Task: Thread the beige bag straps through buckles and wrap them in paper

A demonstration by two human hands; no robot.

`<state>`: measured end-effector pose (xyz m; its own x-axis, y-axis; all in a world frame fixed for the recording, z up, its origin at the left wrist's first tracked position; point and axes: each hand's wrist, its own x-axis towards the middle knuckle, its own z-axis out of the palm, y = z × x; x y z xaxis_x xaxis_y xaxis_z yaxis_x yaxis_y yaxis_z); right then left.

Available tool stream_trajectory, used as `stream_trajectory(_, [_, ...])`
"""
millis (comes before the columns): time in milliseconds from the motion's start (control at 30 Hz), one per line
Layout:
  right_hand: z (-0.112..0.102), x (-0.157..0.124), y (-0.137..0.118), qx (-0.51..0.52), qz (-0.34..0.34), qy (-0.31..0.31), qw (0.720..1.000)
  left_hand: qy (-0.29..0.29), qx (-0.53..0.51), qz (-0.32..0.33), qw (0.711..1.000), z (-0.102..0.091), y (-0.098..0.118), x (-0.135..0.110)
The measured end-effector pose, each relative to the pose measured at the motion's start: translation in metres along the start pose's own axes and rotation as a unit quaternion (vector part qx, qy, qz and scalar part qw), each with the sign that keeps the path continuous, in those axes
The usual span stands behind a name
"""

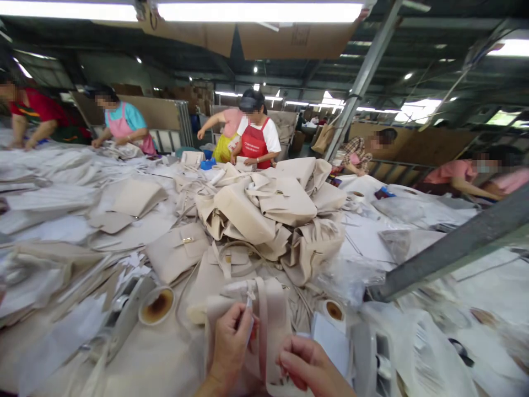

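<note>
A beige handbag (pixel 276 309) stands right in front of me, its strap (pixel 261 325) running down the middle. At the bag's top edge my left hand (pixel 231 339) is closed, with thumb and forefinger pinching a thin whitish strip (pixel 249 300); what the strip is made of is unclear. Over the bag's lower right side, my right hand (pixel 308 364) has its fingers curled together, and anything between them is hidden. Behind this bag lies another beige bag (pixel 206 281) with its strap on top.
Beige bags (pixel 243 212) are heaped ahead. Tape rolls (pixel 157 306) and grey tape dispensers (pixel 374 358) flank me, with white paper (pixel 330 342) on the right. A slanted metal post (pixel 446 253) crosses the right side. Several co-workers (pixel 258 138) stand along the table's far side.
</note>
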<state>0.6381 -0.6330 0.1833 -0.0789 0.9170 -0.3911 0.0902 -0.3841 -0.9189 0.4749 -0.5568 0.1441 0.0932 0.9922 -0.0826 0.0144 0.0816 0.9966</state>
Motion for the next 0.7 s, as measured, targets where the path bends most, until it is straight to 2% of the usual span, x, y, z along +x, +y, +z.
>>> stream_trajectory(100, [0.018, 0.031, -0.057, -0.004, -0.083, -0.042, 0.996, 0.003, 0.083, 0.056, 0.995, -0.002, 0.006, -0.003])
stream_trajectory(167, [0.023, 0.049, -0.073, -0.030, -0.095, -0.038, 0.994, 0.003, 0.098, 0.072, 0.993, -0.002, 0.009, -0.006])
stream_trajectory(333, [0.018, 0.073, -0.067, -0.125, -0.070, 0.007, 0.990, -0.007, 0.112, 0.080, 0.990, 0.001, 0.010, -0.013])
stream_trajectory(567, [0.017, 0.079, -0.062, -0.215, -0.070, 0.023, 0.974, -0.023, 0.164, 0.111, 0.980, -0.001, 0.006, -0.019])
stream_trajectory(700, [0.017, 0.080, -0.063, -0.246, -0.064, 0.027, 0.967, -0.021, 0.204, 0.105, 0.973, -0.005, 0.006, -0.022])
